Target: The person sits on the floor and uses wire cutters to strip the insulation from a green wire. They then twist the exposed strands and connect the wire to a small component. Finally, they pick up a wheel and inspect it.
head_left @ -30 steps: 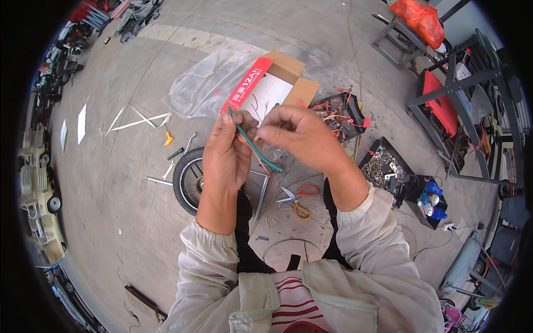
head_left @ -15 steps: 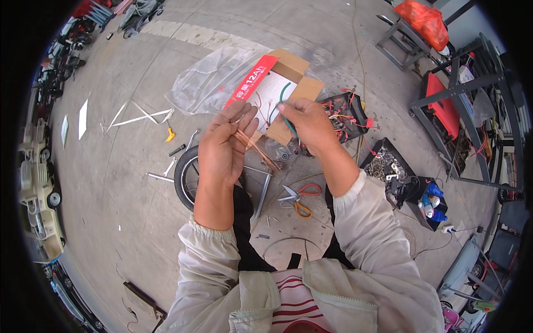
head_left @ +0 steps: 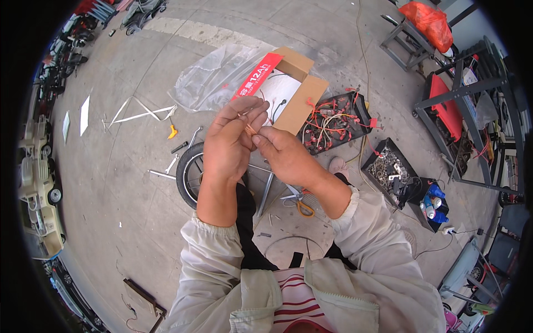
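Observation:
My left hand [head_left: 232, 145], palm turned up with curled fingers, holds thin copper wires [head_left: 250, 130]. My right hand [head_left: 286, 155] pinches those same wires just right of my left fingers; most of their length is hidden by the hands. Beyond both hands lies an open cardboard box [head_left: 302, 102] with a red printed strip, a white lining and some thin dark leads inside. To the box's right rests a black tray [head_left: 358, 114] crowded with red connectors and coloured wires.
Around my legs lie a wheel [head_left: 186, 175], metal tubes, scissors [head_left: 305, 208] and a yellow tool [head_left: 172, 131]. Right are a hardware bin [head_left: 383, 166], spray cans [head_left: 436, 205] and metal racks [head_left: 461, 91]. Behind the box lies clear plastic sheeting [head_left: 200, 83].
The green wire that was in my right hand is no longer visible there. That hand has moved left and down to the copper wires in my left hand. A shoe now shows at right.

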### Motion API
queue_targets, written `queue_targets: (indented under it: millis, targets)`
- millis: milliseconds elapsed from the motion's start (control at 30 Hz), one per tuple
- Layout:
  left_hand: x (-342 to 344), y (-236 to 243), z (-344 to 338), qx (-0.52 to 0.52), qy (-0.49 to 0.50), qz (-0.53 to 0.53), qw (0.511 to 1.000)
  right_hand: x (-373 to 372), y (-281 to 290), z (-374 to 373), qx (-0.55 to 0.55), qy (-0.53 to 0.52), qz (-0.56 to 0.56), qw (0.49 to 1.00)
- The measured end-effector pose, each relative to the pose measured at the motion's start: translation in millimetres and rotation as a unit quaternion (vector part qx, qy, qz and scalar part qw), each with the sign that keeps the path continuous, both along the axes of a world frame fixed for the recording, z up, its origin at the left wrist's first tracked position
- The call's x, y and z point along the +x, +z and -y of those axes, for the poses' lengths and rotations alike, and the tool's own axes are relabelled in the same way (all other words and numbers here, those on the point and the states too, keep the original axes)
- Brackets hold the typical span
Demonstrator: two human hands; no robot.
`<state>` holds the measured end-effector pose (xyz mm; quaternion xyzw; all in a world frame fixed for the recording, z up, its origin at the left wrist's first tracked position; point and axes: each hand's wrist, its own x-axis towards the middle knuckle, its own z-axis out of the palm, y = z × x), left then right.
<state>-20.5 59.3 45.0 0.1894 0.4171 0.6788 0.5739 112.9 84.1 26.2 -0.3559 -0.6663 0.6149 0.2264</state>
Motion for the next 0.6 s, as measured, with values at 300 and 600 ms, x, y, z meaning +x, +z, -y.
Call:
queue_targets:
  millis: [300, 600]
  targets:
    - [-32.8, 4.7, -0.5, -0.034, 0.27, -0.113, 0.956, 16.8, 1.8, -10.6, -0.097, -0.101, -0.116, 0.983]
    - [10.3, 15.6, 1.6, -0.078, -0.092, -0.065, 0.991, 27.0, 13.2, -5.1, -0.452, 0.007, -0.279, 0.847]
